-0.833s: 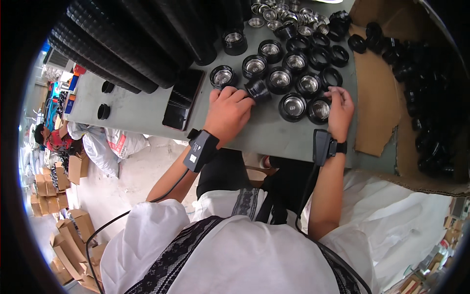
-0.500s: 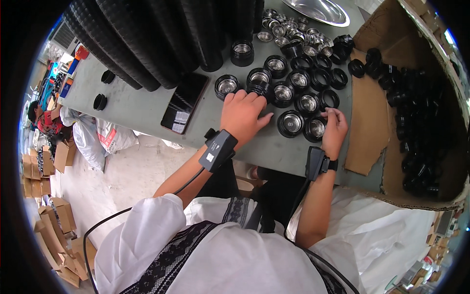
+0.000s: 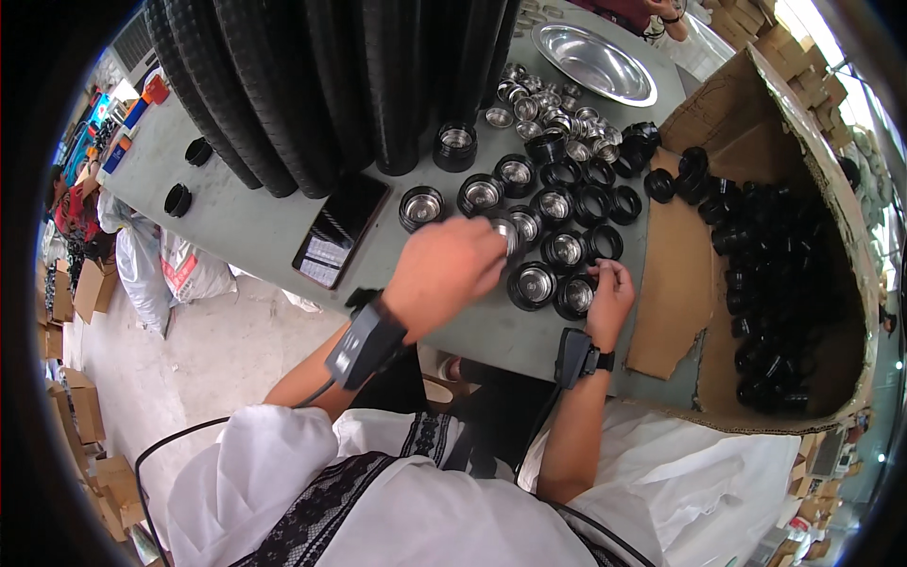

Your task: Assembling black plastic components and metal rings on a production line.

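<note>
My left hand (image 3: 442,274), smeared by motion, is over the near side of a cluster of black rings, its fingers curled round a shiny silver metal cup (image 3: 508,232). Beside it stand black rings with silver cups set in them, among them one at the left (image 3: 421,207) and one nearer me (image 3: 532,284). My right hand (image 3: 612,291) has thumb and finger pinched at the rim of a filled black ring (image 3: 574,298), just below a hollow black ring (image 3: 602,244). Whatever the right fingertips hold is too small to make out.
Loose silver cups (image 3: 557,111) lie behind the rings, below an oval metal tray (image 3: 595,62). Tall black rolls (image 3: 312,94) stand at the back left, near a phone (image 3: 342,230). A cardboard box (image 3: 756,104) of black rings bounds the right. Another person's hand (image 3: 669,19) shows far back.
The view has shifted, so the table things sit further left and lower. My left hand has drawn back towards me from the black ring it covered, and a silver cup shows at its fingers.
</note>
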The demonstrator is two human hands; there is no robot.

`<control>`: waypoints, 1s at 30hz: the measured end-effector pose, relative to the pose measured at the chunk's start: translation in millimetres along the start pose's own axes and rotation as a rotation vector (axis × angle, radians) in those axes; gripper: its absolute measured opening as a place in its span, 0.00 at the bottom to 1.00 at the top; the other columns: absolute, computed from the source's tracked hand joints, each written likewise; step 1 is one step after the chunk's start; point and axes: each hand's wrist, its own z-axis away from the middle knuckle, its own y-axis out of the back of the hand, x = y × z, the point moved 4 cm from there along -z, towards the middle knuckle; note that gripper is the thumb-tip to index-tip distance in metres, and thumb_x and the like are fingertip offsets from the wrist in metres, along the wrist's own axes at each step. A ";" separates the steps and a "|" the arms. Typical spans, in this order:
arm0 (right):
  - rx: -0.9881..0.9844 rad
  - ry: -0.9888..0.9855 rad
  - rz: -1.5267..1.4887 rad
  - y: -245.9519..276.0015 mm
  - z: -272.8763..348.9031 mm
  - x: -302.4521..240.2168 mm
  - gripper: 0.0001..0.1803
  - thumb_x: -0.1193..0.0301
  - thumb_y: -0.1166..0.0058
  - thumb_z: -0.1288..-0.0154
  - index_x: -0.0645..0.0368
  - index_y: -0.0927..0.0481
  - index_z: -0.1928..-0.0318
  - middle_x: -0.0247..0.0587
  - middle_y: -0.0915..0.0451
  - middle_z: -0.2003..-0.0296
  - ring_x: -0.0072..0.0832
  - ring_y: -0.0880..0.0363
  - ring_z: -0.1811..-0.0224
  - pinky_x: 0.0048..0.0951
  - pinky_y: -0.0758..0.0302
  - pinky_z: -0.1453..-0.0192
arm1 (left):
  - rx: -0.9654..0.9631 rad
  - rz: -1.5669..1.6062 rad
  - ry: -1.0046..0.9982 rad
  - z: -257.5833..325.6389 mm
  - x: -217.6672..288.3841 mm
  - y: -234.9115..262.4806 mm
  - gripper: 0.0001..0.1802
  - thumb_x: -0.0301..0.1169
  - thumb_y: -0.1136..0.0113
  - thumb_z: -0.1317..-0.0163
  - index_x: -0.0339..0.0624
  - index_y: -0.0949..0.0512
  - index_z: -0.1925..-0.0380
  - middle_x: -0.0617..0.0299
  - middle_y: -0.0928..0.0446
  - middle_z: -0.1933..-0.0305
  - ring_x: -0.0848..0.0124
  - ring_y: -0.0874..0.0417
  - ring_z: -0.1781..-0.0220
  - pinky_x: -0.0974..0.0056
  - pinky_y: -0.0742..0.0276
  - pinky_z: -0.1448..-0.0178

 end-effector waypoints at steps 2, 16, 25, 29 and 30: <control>-0.015 -0.010 -0.017 -2.0 0.8 1.9 0.09 0.72 0.55 0.33 0.67 0.25 0.62 0.38 0.22 0.68 0.21 0.24 0.64 0.22 0.30 0.55 | -0.267 -0.025 -0.081 15.9 11.7 1.6 0.09 0.30 0.38 0.51 0.45 0.26 0.69 0.61 0.28 0.69 0.61 0.25 0.63 0.59 0.29 0.61; 0.013 -0.018 -0.021 0.8 -7.2 3.9 0.09 0.72 0.55 0.33 0.67 0.26 0.61 0.37 0.22 0.68 0.21 0.25 0.64 0.22 0.30 0.55 | -0.100 0.027 -0.045 -46.5 -18.7 -24.5 0.11 0.33 0.42 0.45 0.42 0.25 0.63 0.55 0.28 0.66 0.55 0.25 0.60 0.55 0.28 0.58; -0.018 0.039 0.000 -2.2 -5.1 3.4 0.08 0.72 0.54 0.33 0.66 0.26 0.63 0.36 0.22 0.70 0.19 0.25 0.67 0.21 0.30 0.58 | -0.209 -0.241 0.284 -193.4 -172.9 -177.7 0.13 0.40 0.39 0.58 0.50 0.23 0.71 0.58 0.22 0.66 0.56 0.21 0.60 0.49 0.27 0.58; 0.029 -0.005 -0.039 18.5 1.0 21.0 0.08 0.72 0.53 0.33 0.65 0.25 0.63 0.37 0.22 0.69 0.20 0.25 0.66 0.22 0.30 0.59 | -0.262 -0.409 0.116 -191.5 -137.9 -180.4 0.13 0.46 0.44 0.54 0.54 0.19 0.71 0.65 0.19 0.64 0.63 0.19 0.56 0.57 0.27 0.56; 0.051 -0.027 -0.041 24.5 3.5 18.3 0.08 0.71 0.53 0.34 0.65 0.25 0.63 0.37 0.22 0.69 0.20 0.25 0.66 0.21 0.29 0.59 | -0.271 -0.498 0.045 -191.7 -108.3 -169.5 0.10 0.43 0.44 0.54 0.54 0.19 0.77 0.63 0.18 0.67 0.65 0.18 0.59 0.59 0.27 0.59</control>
